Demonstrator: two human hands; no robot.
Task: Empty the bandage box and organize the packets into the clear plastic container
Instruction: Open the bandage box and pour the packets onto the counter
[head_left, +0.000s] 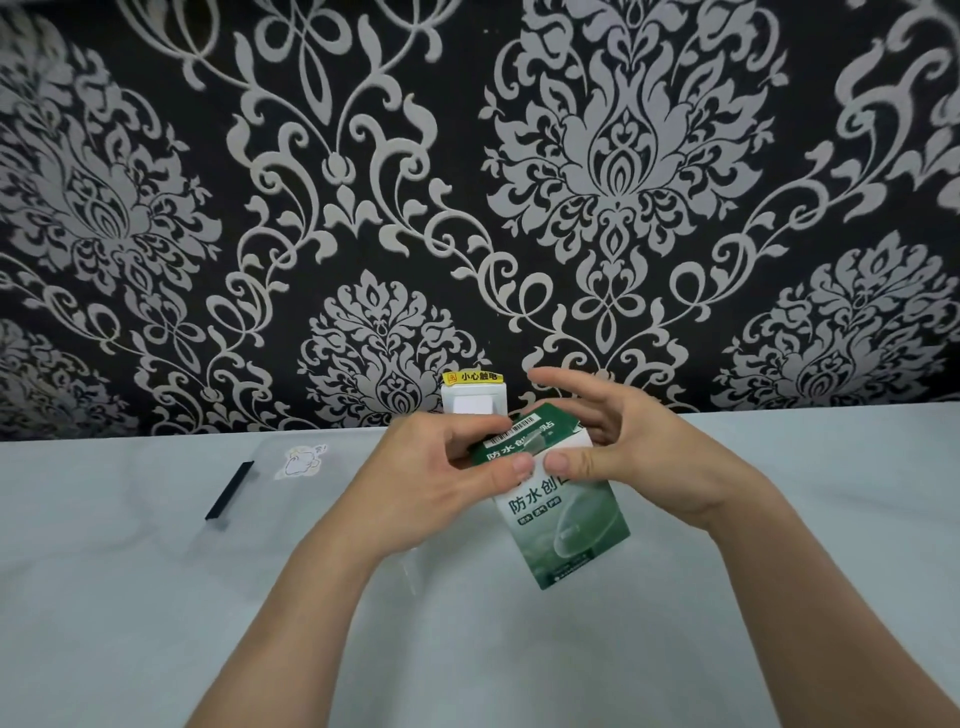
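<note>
Box-opening step, by my read: bandage box (563, 525) held up off the table (779, 597), tilted, top end away from the person, top flap (524, 434) lifted. No packets visible yet, so emptying hasn't started.

Left hand (441, 483) grips the box's upper left side, fingers curled around it, thumb pressed on the front face near the flap hinge. Right hand (623, 452): thumb on the front face next to the left thumb, other fingers spread loose and raised over the opening, not closed on anything; can't tell if they touch the flap.

Clear plastic container (249, 514) lies left on the table, well apart from the box, hard to see — only a black strip (228, 491) along one edge and a small cartoon sticker (304, 460) give it away. Can't tell if its lid is on.

Next move likely needs the flap fully folded back, then tipping the box or reaching in with the right fingers to pull packets out.

Writing: box is green and white, front reads "防水创", rest covered by the thumbs; flap has a barcode plus the same characters partly hidden. Small tags below the title too blurred to read. White wall socket (474, 399) behind the box carries a yellow label "小心触电".
</note>
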